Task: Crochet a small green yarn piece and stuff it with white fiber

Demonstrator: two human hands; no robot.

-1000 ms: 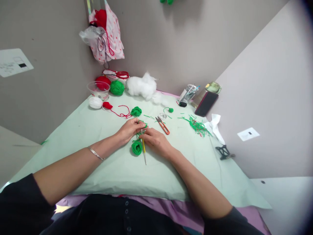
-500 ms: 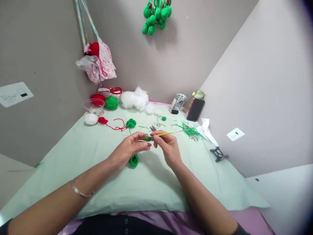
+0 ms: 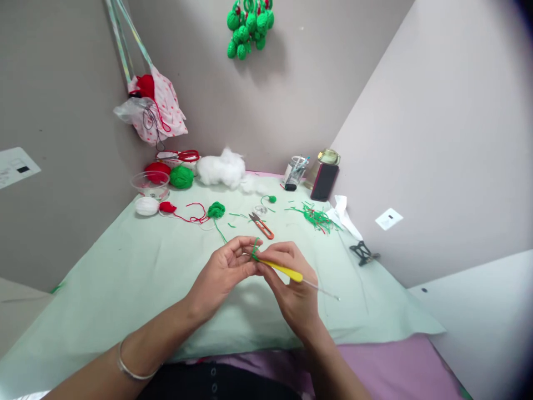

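Observation:
Over the front middle of the cloth, my left hand [image 3: 219,276] is closed, pinching green yarn [image 3: 255,250] that loops around a fingertip. From there a strand leads back toward a small green yarn bundle [image 3: 216,210]. Gripped in my right hand [image 3: 293,294] is a crochet hook with a yellow handle [image 3: 287,271]. Its thin metal shaft sticks out toward the lower right, while the end at the green yarn is hidden by my fingers. Both hands' fingertips meet at the yarn. Just beyond them lie orange thread snips [image 3: 262,226].
Yarn scraps [image 3: 316,218], a phone [image 3: 325,182] and a clear cup [image 3: 295,173] are on the right. White stuffing [image 3: 222,168], a green ball [image 3: 181,176], a clear bowl [image 3: 145,183] and white yarn [image 3: 147,206] are at back left. Green crocheted pieces [image 3: 250,28] hang on the wall.
My hands have come lower and nearer to me, so the snips now show fully. The hook has swung to point down right. The green coil below my left hand is out of sight.

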